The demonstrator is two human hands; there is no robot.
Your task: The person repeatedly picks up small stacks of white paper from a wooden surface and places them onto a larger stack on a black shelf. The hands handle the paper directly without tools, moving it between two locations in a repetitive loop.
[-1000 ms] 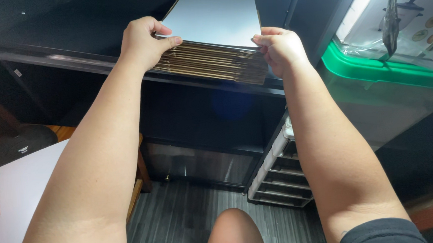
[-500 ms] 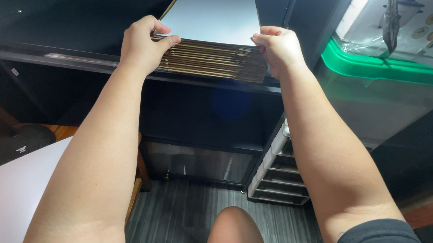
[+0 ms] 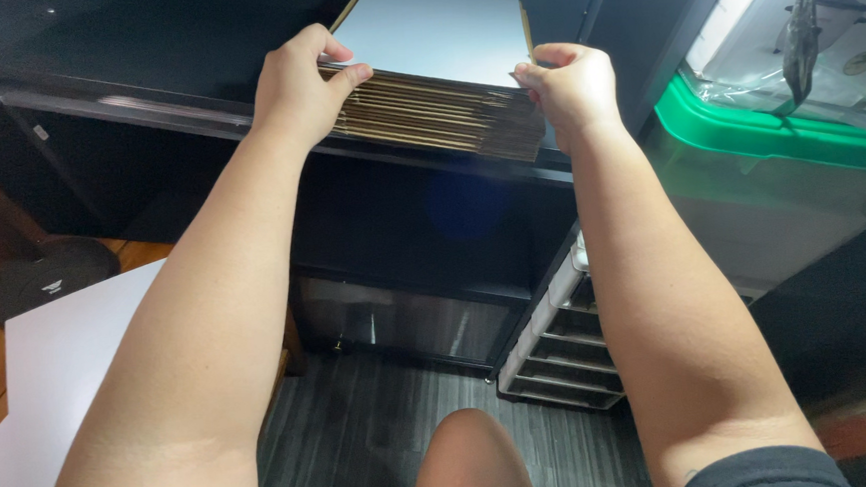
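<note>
both hands on the cardboard stack

since the earlier frames the hands have barely shifted; both stay at the near corners of the stack, the left thumb now pressed a little further over its top edge. the left hand (image 3: 295, 86) is curled closed around the near left corner of the stack of flat brown corrugated cardboard sheets with a smooth white top face (image 3: 438, 83), thumb above and fingers hidden beneath. the right hand (image 3: 574, 86) pinches the near right corner, fingers bent tight on the upper sheets. the stack sits between the two hands, resting on the black shelf ledge (image 3: 144, 111), its ribbed layered edges facing the camera. to the right stands a translucent plastic tub with a green rim (image 3: 777, 142). below are a grey wire drawer rack (image 3: 560, 351), a flat white board (image 3: 60, 367) at the left, and the person's bare knee (image 3: 471, 462).
</note>
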